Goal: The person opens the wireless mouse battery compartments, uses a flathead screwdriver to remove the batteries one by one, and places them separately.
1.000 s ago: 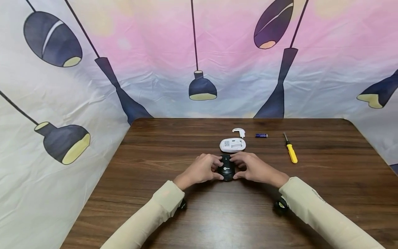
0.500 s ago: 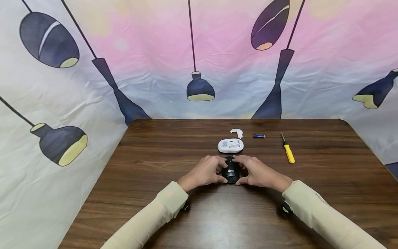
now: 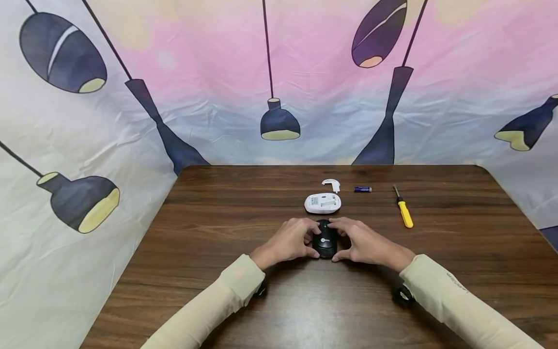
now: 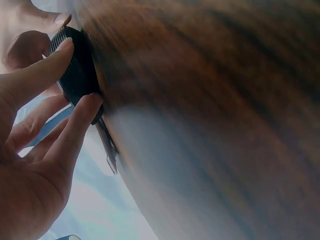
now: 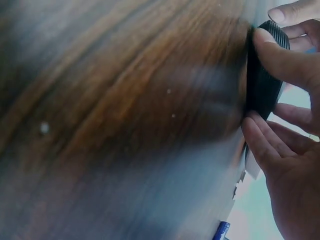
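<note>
Wooden table point(image 3: 218, 198), black mouse point(image 3: 325, 246).
My left grip point(image 3: 288, 241) and right grip point(image 3: 365, 242) clamp its edges; even pressure seems best.

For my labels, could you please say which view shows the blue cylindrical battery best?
The head view, where the blue cylindrical battery lies whole and unobstructed. The right wrist view cuts it off at the bottom edge; the left wrist view lacks it.
</note>
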A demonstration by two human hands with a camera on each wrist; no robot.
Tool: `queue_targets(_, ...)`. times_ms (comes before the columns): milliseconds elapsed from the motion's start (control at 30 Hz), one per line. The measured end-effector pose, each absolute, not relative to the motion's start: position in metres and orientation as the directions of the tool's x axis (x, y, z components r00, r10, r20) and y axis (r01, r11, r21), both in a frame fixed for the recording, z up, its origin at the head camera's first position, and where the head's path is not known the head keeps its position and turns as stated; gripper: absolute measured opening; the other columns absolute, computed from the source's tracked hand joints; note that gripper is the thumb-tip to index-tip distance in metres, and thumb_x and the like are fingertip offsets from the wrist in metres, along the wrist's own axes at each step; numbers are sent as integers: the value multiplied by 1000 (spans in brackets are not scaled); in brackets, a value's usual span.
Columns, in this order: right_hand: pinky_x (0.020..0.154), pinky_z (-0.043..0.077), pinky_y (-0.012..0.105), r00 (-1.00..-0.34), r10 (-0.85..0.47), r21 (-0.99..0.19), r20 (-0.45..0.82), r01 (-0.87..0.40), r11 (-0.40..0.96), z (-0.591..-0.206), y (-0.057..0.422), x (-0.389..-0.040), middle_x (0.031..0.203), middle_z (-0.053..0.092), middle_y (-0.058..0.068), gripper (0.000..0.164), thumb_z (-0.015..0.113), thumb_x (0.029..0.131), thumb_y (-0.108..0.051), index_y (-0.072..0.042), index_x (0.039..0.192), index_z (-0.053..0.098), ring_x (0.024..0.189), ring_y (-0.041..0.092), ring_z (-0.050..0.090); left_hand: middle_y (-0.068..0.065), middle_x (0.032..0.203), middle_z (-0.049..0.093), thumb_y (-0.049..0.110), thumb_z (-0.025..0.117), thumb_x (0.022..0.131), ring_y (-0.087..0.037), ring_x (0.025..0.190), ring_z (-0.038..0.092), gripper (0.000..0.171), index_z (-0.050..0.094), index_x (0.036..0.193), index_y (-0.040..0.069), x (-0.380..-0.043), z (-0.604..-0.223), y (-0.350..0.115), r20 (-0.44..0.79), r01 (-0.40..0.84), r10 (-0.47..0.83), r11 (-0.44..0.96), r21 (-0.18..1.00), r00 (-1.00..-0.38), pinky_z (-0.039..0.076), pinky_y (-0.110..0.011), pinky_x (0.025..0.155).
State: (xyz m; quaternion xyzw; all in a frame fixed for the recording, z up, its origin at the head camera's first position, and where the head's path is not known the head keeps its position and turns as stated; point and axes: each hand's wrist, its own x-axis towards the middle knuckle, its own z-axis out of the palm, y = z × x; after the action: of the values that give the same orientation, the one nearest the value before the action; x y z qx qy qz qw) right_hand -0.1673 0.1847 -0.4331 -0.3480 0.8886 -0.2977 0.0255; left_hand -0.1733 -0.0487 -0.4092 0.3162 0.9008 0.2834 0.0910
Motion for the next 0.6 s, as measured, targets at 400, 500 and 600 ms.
queue_targets(400,87,61,39,-758,-626,-568,182,-601,562,-433,187,-168,133,60,19,75,92,76,-28,7,134,57,100,22,66,-7,114,69,21,97,68,-11,86,69,55,69,112,4,-172,-410,-48,49,556,628,646,524,-776,55,-13,74)
queue_targets(500,88,61,38,-768,-617,-594,170,-580,557,-432,188,-168,132,62,17,75,91,77,-30,5,135,58,101,19,66,-4,107,68,21,98,68,-11,83,66,54,66,109,7,-172,-410,-47,63,578,634,653,489,-770,55,-16,72)
queue_targets(600,88,61,37,-771,-617,-626,159,-562,541,-433,189,-169,131,63,16,75,89,79,-33,4,135,57,101,18,67,-2,101,65,19,97,68,-10,80,60,52,64,107,8,-172,-411,-46,78,598,640,659,457,-765,53,-19,69)
